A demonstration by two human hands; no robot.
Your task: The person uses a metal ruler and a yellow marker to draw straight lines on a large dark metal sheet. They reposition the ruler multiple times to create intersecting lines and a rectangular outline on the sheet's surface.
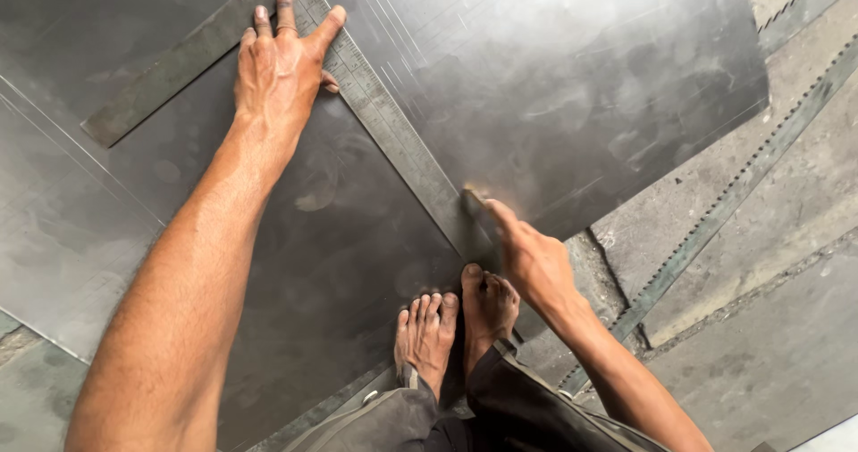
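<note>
A large steel square [393, 139] lies on a dark metal sheet [572, 67] on the floor. My left hand [281, 63] presses flat on the square near its corner, fingers spread. My right hand [527, 255] grips a small scribing tool [475, 203], whose tip rests against the square's long edge on the sheet. Faint scribed lines run across the sheet by the square. My two bare feet [456, 322] stand on the sheet's near edge, just below my right hand.
Another metal sheet [54, 237] lies at the left, partly under the dark one. A narrow perforated metal strip [733, 193] runs diagonally over the concrete floor [786, 327] at the right. The dark sheet's edge ends near my feet.
</note>
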